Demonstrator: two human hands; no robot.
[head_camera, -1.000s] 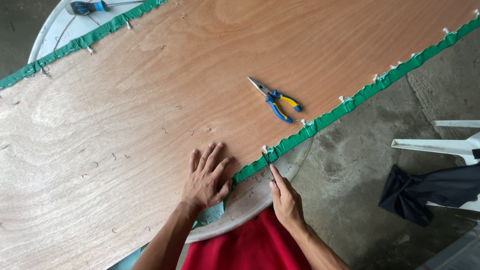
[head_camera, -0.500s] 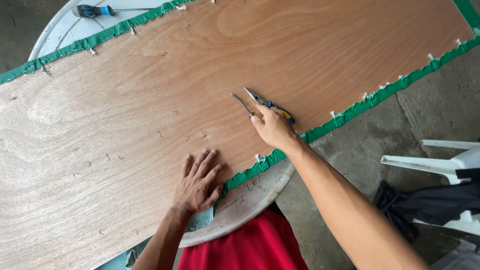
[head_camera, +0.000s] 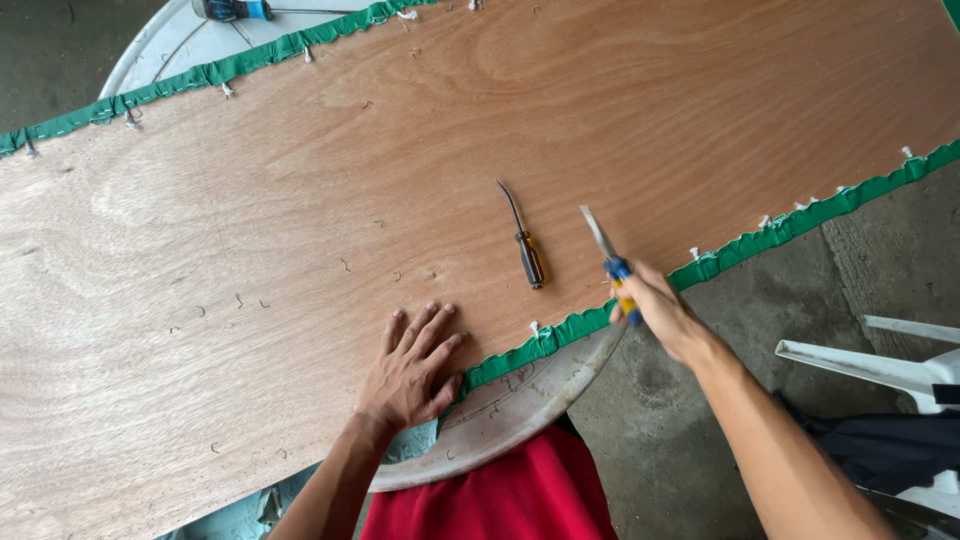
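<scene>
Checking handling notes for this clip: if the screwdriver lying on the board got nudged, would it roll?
Probably a little: the screwdriver has a rounded handle and lies loose on the flat board. Its bent tip may stop it. It looks small and stiff, likely light.

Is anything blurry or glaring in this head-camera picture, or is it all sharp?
Head view: soft, even light, no glare on the plywood board; the pliers in the right hand look slightly smeared; the left hand and the screwdriver are sharp, with faint shadows.
</scene>
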